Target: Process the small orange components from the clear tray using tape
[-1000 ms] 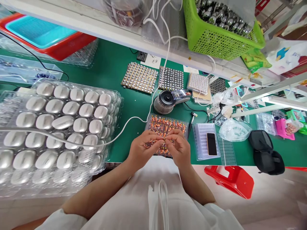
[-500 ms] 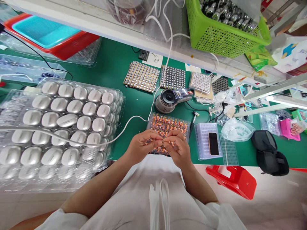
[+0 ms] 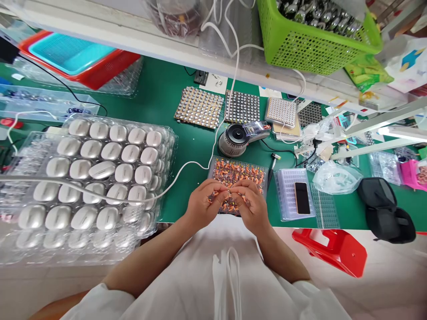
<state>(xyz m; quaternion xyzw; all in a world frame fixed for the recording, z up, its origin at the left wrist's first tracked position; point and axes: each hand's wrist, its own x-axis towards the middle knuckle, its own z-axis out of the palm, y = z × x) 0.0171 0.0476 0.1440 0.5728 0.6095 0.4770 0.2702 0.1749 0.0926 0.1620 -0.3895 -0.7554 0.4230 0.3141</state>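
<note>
Over the near edge of the green worktop [image 3: 187, 111], left hand [image 3: 203, 205] and right hand [image 3: 252, 206] meet fingertip to fingertip, each pinched narrow on a tiny part [image 3: 229, 192] held between them; the part is too small to make out. Directly beneath the hands lies a clear tray of small orange pieces [image 3: 238, 173], its near end partly covered by the fingers. Just behind the tray stands a grey round tape dispenser [image 3: 235, 139], and a white cable [image 3: 187, 166] runs from it leftward across a stack of clear blister trays holding silver oval shells [image 3: 96, 169]. Right of the orange tray sits a clear ribbed tray with a dark phone [image 3: 302, 198] on it, then a black pouch [image 3: 387, 211] farther right. Three grids of small metal parts [image 3: 200, 106] lie toward the back. Overhead shelf carries a green basket [image 3: 310, 42] and a red basket [image 3: 96, 71] with a blue one inside.
</note>
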